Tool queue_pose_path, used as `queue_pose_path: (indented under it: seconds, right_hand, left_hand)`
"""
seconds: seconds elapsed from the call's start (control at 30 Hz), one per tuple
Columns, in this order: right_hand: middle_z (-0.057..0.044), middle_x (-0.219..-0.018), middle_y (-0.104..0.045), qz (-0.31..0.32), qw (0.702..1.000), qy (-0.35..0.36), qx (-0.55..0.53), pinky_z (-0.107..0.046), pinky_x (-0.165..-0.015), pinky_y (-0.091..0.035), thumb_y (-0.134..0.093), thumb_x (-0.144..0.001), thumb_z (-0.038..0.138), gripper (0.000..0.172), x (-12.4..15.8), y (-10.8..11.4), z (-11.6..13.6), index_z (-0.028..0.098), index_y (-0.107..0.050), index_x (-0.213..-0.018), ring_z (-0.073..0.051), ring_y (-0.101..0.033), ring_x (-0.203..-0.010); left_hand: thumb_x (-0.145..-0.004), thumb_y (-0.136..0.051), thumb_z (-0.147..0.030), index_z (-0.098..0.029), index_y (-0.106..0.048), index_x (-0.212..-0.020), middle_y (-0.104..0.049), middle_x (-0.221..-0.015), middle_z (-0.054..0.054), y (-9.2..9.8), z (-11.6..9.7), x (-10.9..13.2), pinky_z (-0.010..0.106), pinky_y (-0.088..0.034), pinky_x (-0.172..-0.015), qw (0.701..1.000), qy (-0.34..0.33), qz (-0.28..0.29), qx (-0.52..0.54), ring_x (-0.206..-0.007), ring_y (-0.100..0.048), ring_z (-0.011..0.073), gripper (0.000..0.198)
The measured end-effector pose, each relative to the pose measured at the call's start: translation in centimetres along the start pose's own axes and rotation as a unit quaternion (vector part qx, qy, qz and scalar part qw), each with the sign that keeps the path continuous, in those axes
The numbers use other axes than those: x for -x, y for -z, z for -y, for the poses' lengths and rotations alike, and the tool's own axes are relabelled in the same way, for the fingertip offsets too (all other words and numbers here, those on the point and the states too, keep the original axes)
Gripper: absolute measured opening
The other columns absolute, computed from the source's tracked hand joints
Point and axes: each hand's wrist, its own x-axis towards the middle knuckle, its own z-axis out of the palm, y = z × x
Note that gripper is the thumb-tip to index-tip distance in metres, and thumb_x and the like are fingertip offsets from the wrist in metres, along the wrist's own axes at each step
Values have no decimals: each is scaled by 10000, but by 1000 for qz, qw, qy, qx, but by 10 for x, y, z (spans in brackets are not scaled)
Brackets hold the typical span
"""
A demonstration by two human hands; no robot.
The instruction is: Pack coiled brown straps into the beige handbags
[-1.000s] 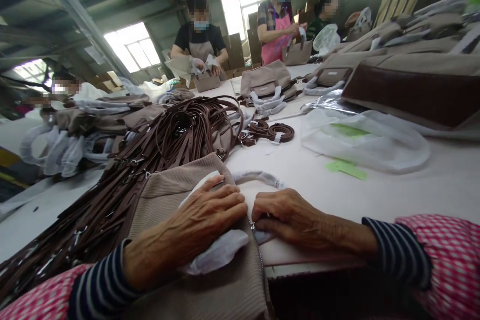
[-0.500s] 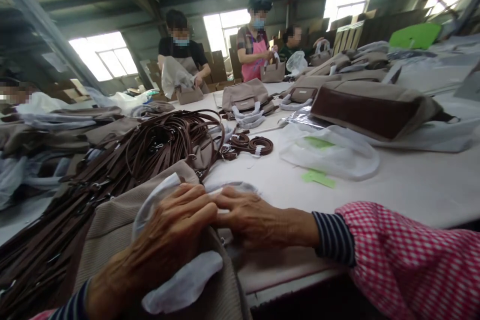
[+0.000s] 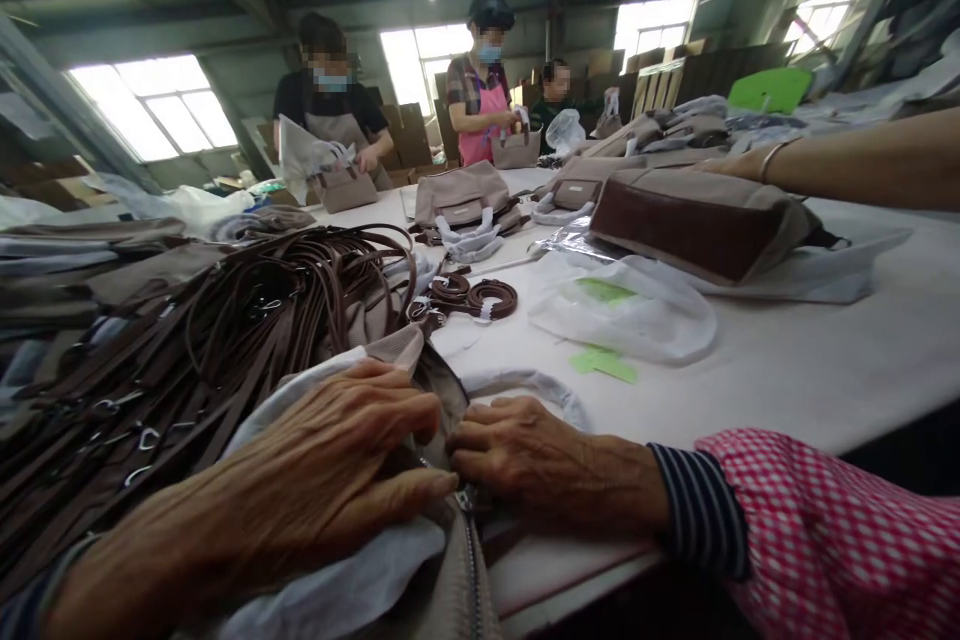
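My left hand [image 3: 330, 450] lies on the top of a beige knit-fabric handbag [image 3: 397, 345] and grips the edge of its opening. My right hand [image 3: 540, 455] pinches the other edge, with its fingertips facing my left fingers. Between them runs a metal zipper [image 3: 469, 560]. White tissue paper [image 3: 330, 580] bulges from under my left hand. A handle wrapped in white plastic [image 3: 525, 385] arcs just beyond my right hand. To the left lies a heap of brown leather straps [image 3: 225, 330].
A coiled brown strap [image 3: 472, 298] and a white plastic bag [image 3: 615, 310] lie on the white table [image 3: 750, 380]. Beyond stands a large brown-panelled bag [image 3: 697, 230]. Another person's arm [image 3: 862, 160] reaches in from the right. Several co-workers [image 3: 480, 70] handle bags further down.
The view has swung left. My hands have drawn closer around the bag's zipper opening, and the bag's dark inside now shows. Another person's arm has entered from the right.
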Motion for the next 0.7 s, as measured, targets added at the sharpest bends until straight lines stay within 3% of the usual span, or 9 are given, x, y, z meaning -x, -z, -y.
queue_pose_path:
  seconds: [0.1,0.2,0.27,0.33,0.4,0.5,0.6,0.7]
  right_hand:
    - [-22,-983,-670,14,1000,-9,-12,-328,-797,-435,-539,-1071,235,169,-1,5,1,177,-587,-920,-176,-541,-885]
    - [-28,-1012,-677,14,1000,-18,-16,-320,-844,-437,-513,-1077,224,160,0,7,0,178,-589,-943,-181,-550,-921]
    - [-33,-1055,-683,17,999,-16,-25,-316,-879,-441,-552,-1047,207,96,2,6,-2,173,-596,-968,-188,-562,-957]
    - [-46,-1103,-690,28,998,-10,-46,-315,-920,-447,-614,-984,179,19,3,5,-5,168,-611,-999,-199,-579,-1008]
    - [-61,-1146,-697,38,996,-4,-81,-319,-959,-454,-627,-933,141,107,1,6,-7,170,-628,-1035,-207,-595,-1058]
    - [-75,-1188,-702,23,988,-17,-151,-305,-999,-461,-562,-941,72,211,2,19,-9,170,-647,-1108,-185,-618,-1101]
    - [-87,-1193,-692,-13,983,-101,-155,-281,-983,-469,-528,-985,61,233,19,42,-13,158,-658,-1151,-170,-633,-1109]
    - [-93,-1088,-689,-3,965,-262,1,-302,-859,-472,-510,-1019,106,180,54,63,-22,153,-680,-1052,-196,-645,-995]
  left_hand:
    - [-1050,-506,-544,-275,-675,-900,-677,-870,-24,1,4,20,333,-416,-811,1000,1,12,-18,-812,-583,187,351]
    - [-1062,-502,-426,-294,-678,-829,-651,-823,-33,-24,14,38,332,-398,-806,999,-17,-15,-38,-801,-565,186,321]
    - [-1061,-482,-357,-291,-677,-824,-671,-895,-30,-44,20,45,338,-374,-956,996,-23,-73,-51,-892,-585,191,314]
    - [-1054,-468,-311,-292,-685,-869,-697,-1041,-34,-58,23,48,346,-269,-1123,992,-26,-112,-53,-1026,-594,193,286]
    - [-1055,-449,-299,-290,-684,-891,-704,-1078,-42,-62,23,48,350,-204,-1182,992,-24,-115,-34,-1059,-594,190,287]
    - [-1064,-433,-293,-270,-659,-848,-694,-924,-46,-59,22,46,345,-241,-1165,997,-13,-80,8,-989,-601,180,314]
    - [-1074,-430,-290,-259,-644,-847,-690,-902,-38,-58,23,45,349,-242,-1160,997,-7,-78,24,-1006,-597,183,314]
    - [-1095,-375,-305,-257,-637,-834,-688,-894,-28,-63,24,45,374,-271,-1134,993,-20,-111,27,-961,-591,193,373]
